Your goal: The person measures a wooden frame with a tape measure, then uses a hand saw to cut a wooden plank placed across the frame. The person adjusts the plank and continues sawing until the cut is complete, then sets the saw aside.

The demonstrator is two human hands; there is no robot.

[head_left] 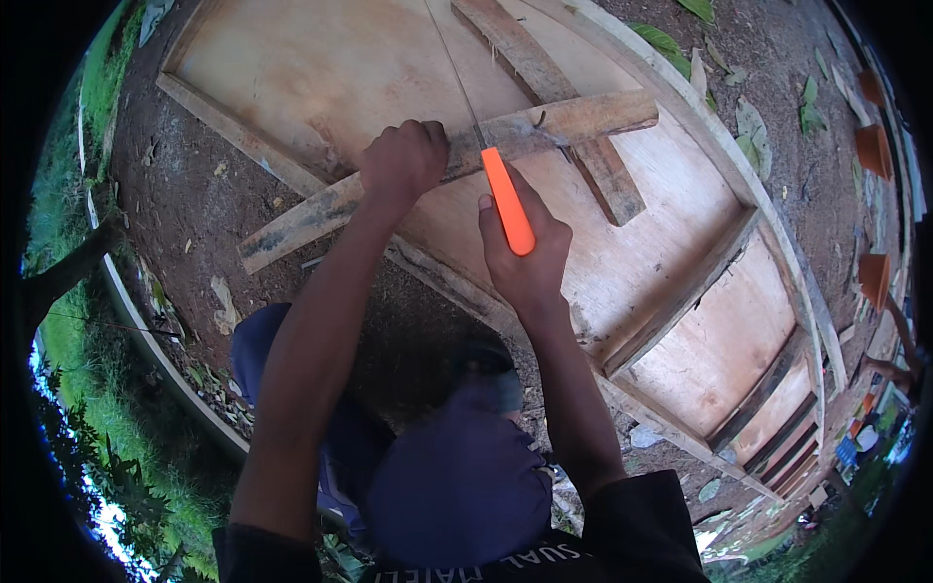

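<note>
Beyond the long plank (549, 126), open room lay over the bare panel (301, 78), though the orange-handled tool (507, 201) divided it. A second plank (607, 180), underneath, obstructed both sides; on its near side, passage ended at a raised batten (685, 291).

Black short-sleeved shirt (641, 525), white lettering (556, 557) across front; dark navy trousers (457, 476); forearms (316, 360) bare

Left of the pale curb (153, 347), grass (70, 361) is growing; right of it, brown soil (185, 209) is stretching toward terracotta pots (873, 152).
</note>
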